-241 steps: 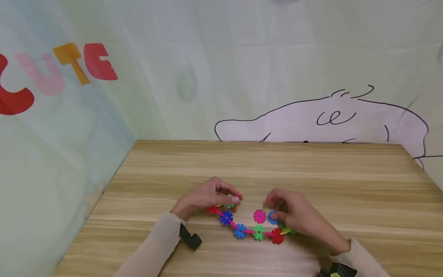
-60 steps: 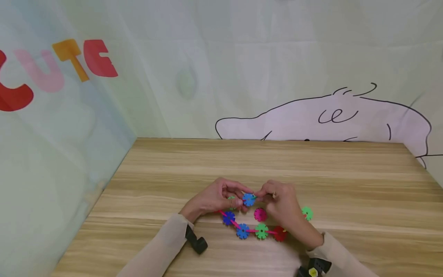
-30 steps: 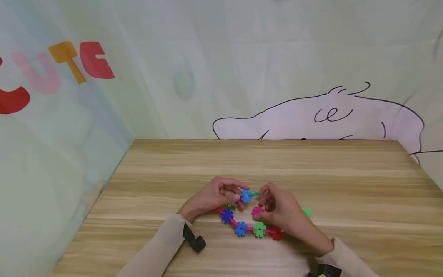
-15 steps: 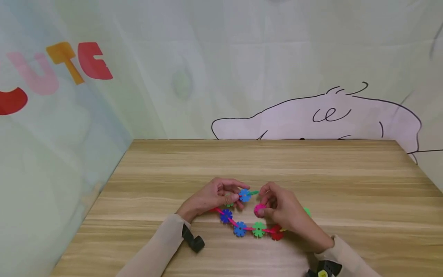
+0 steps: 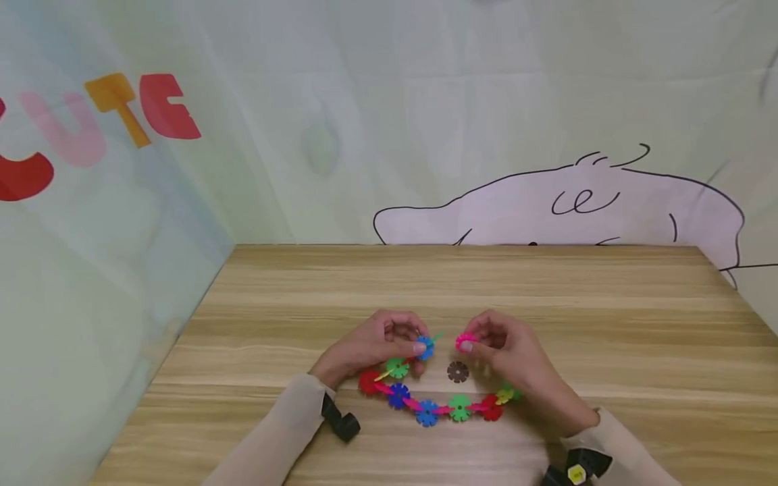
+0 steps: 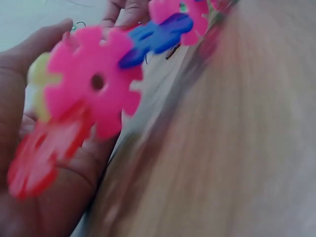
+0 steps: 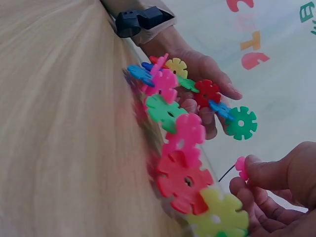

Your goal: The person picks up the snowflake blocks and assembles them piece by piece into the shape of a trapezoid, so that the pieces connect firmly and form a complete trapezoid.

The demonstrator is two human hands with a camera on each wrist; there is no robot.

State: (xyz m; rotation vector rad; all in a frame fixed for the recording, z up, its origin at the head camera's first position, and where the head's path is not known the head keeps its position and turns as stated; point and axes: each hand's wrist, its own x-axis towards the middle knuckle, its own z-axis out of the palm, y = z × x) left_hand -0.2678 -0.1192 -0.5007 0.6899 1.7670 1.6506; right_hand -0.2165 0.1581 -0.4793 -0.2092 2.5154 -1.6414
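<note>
A chain of interlocking flower-shaped plastic discs (image 5: pixel 460 408) in several colours curves between my hands. My left hand (image 5: pixel 367 345) pinches it near its upper end, with the thumb at a light blue disc (image 5: pixel 425 348). A green disc (image 7: pixel 241 123) forms that end, seen face-on in the right wrist view. Between thumb and fingers, my right hand (image 5: pixel 516 351) holds a single pink disc (image 5: pixel 467 341), apart from the chain. Below the gap between the hands lies a loose brown disc (image 5: pixel 458 372). The chain's right end is partly hidden behind my right hand.
The wood-grain table (image 5: pixel 304 283) reaches back to a printed cloth backdrop (image 5: pixel 273 135) with a cartoon animal and coloured letters. Black camera mounts (image 5: pixel 342 420) sit on both wrists.
The light blue disc, loose earlier, and a green one are now on the chain. My right hand has lifted the pink disc, and a brown disc shows where it lay.
</note>
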